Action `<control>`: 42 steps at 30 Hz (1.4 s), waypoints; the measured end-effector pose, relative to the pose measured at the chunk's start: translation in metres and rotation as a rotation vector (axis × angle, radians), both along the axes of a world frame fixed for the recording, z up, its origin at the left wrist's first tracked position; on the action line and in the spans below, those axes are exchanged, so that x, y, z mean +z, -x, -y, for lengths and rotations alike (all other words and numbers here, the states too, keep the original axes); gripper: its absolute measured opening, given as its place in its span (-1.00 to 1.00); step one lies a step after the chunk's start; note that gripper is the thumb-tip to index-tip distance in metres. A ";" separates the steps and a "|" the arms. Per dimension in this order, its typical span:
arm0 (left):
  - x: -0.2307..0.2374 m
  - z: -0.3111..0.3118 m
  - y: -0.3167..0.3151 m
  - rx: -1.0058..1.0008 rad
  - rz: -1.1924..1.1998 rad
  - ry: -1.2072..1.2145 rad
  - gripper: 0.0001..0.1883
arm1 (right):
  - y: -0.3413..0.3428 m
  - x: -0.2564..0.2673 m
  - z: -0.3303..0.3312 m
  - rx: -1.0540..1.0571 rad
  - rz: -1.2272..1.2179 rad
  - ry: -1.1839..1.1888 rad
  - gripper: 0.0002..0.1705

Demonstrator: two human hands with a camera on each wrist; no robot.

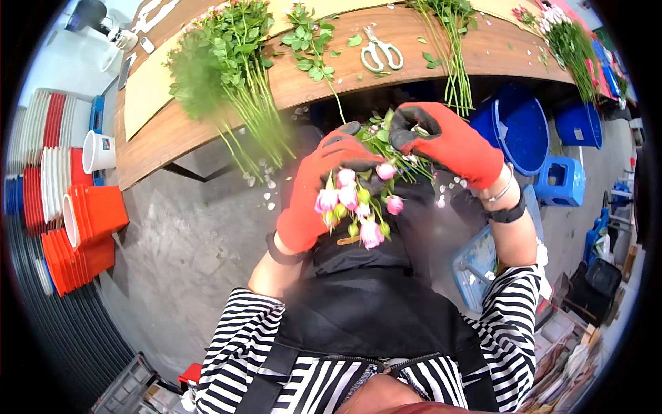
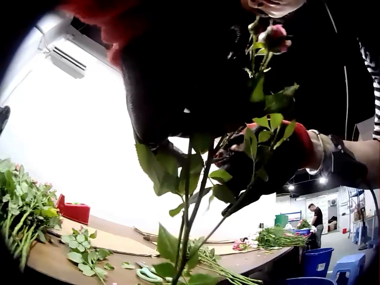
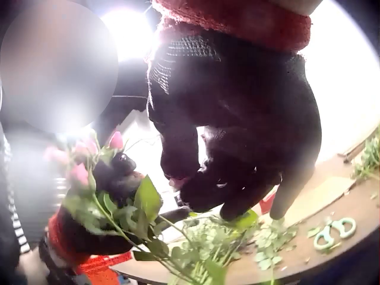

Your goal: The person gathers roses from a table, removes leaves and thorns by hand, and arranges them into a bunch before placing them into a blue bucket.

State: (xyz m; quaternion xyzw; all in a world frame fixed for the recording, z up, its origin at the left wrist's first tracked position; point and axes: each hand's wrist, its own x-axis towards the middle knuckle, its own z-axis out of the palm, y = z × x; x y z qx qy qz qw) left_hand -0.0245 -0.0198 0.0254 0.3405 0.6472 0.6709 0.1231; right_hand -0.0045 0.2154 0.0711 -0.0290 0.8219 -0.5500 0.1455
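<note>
In the head view the gloved left hand point(image 1: 323, 183) holds a spray of pink roses point(image 1: 348, 200), blooms toward the body and leafy stems pointing to the table. The gloved right hand point(image 1: 448, 141) is just right of the stems point(image 1: 403, 162), thumb and fingers bent together. In the right wrist view the right hand point(image 3: 237, 119) has its thumb and index fingertips meeting on something small, possibly a bit of plant; what it is cannot be told. The left hand point(image 3: 95, 208) grips the stems point(image 3: 172, 261) below the blooms there.
On the wooden table point(image 1: 303, 76) lie leafy rose bunches point(image 1: 238, 55), a single spray point(image 1: 310, 41), white-handled scissors point(image 1: 379, 56) and more stems point(image 1: 458, 62). Blue buckets point(image 1: 520, 131) and a blue stool point(image 1: 560, 181) stand at the right, orange bins point(image 1: 93, 214) at the left.
</note>
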 end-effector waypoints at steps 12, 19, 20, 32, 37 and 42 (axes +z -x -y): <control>0.006 0.002 -0.004 0.149 0.192 -0.037 -0.70 | -0.012 0.008 0.027 -0.031 -0.471 -0.044 -0.45; -0.018 -0.003 -0.014 0.148 0.470 -0.375 -0.64 | -0.010 -0.004 0.043 -0.109 -0.377 0.256 -0.59; -0.019 -0.006 -0.015 0.145 0.549 -0.423 -0.63 | -0.010 -0.007 0.043 -0.120 -0.350 0.303 -0.59; -0.031 -0.023 -0.003 0.358 0.543 -0.715 -0.91 | -0.024 0.007 0.071 -0.396 -0.690 0.113 -0.44; -0.038 -0.018 -0.013 0.584 0.431 -0.310 -0.60 | -0.023 -0.003 0.067 -0.281 -0.786 -0.333 -0.49; -0.022 -0.007 -0.011 0.397 0.666 -0.447 -0.55 | -0.017 -0.010 0.060 -0.344 -0.540 0.124 -0.53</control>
